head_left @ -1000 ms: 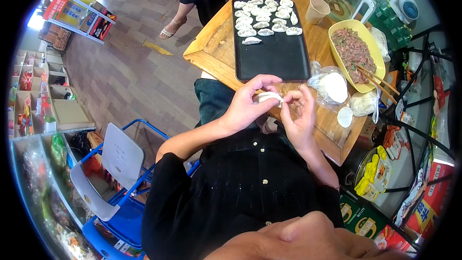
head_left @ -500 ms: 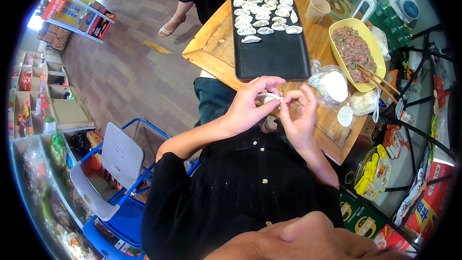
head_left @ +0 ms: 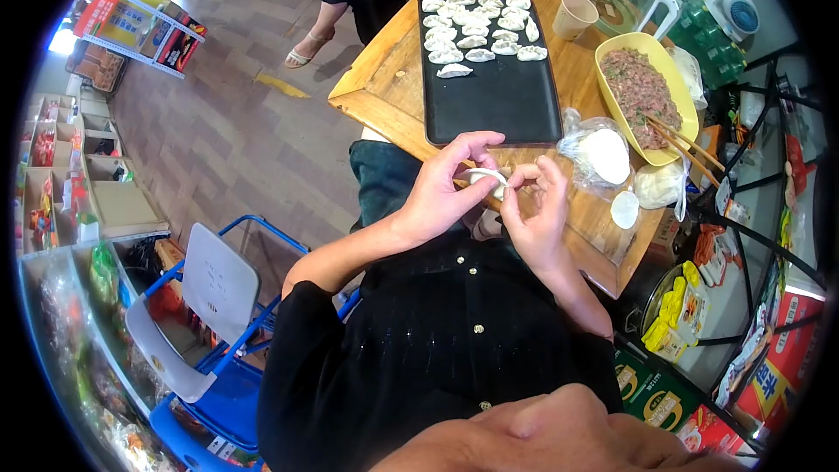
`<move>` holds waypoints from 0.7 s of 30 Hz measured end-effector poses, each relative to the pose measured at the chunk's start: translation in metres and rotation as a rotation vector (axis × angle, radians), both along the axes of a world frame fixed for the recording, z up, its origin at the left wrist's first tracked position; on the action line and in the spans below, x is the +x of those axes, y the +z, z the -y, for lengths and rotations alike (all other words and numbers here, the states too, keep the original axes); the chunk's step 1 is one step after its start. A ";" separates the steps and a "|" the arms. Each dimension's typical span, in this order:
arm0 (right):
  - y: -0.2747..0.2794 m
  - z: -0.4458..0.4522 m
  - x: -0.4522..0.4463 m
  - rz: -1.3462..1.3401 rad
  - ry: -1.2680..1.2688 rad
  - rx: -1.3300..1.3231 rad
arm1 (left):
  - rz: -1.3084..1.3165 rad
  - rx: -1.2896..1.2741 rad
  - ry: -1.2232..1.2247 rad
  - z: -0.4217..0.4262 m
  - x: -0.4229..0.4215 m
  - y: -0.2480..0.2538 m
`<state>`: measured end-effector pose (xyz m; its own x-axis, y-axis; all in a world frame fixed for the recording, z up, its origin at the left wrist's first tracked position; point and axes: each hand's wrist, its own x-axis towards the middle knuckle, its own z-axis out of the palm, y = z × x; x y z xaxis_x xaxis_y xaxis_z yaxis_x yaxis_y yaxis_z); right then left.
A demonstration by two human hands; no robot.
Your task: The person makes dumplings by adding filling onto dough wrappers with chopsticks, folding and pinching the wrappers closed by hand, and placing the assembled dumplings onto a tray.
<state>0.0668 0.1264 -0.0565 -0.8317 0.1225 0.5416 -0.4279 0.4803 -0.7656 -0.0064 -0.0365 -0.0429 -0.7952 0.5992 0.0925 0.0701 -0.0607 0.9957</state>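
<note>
Between my hands, over the near edge of the table, is a folded white dumpling (head_left: 486,177). My left hand (head_left: 443,188) holds its left part between thumb and fingers. The fingertips of my right hand (head_left: 539,210) pinch its right end. Just beyond, a black tray (head_left: 494,109) carries several rows of dumplings (head_left: 473,31) at its far half. A plastic bag with round white wrappers (head_left: 603,157) lies right of my hands, and a single wrapper (head_left: 624,210) rests on the wood nearby. A yellow bowl (head_left: 604,56) of minced filling (head_left: 641,90) has chopsticks (head_left: 686,144) in it.
The wooden table (head_left: 381,79) also bears a paper cup (head_left: 574,16) and a knotted bag (head_left: 660,185). Another person's leg (head_left: 329,19) shows beyond the table. A folding chair (head_left: 219,284) stands at the left, packed shelves (head_left: 769,245) at the right.
The dumpling has turned slightly in my fingers, and both hands have shifted a little to the left. The tray and bowl remain in place.
</note>
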 end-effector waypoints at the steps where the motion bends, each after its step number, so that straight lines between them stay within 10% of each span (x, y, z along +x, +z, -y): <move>1: 0.003 0.001 0.001 0.003 0.024 -0.017 | 0.000 0.000 0.002 0.000 0.000 -0.002; 11: 0.004 0.003 0.001 0.019 -0.038 -0.011 | -0.360 -0.077 0.067 -0.001 0.002 0.008; 21: 0.011 0.003 -0.003 0.055 0.037 -0.162 | 0.149 0.314 0.002 0.001 0.004 -0.002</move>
<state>0.0641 0.1238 -0.0460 -0.8651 0.1734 0.4707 -0.3982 0.3333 -0.8546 -0.0029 -0.0373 -0.0450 -0.8152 0.5580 0.1550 -0.0738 -0.3656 0.9279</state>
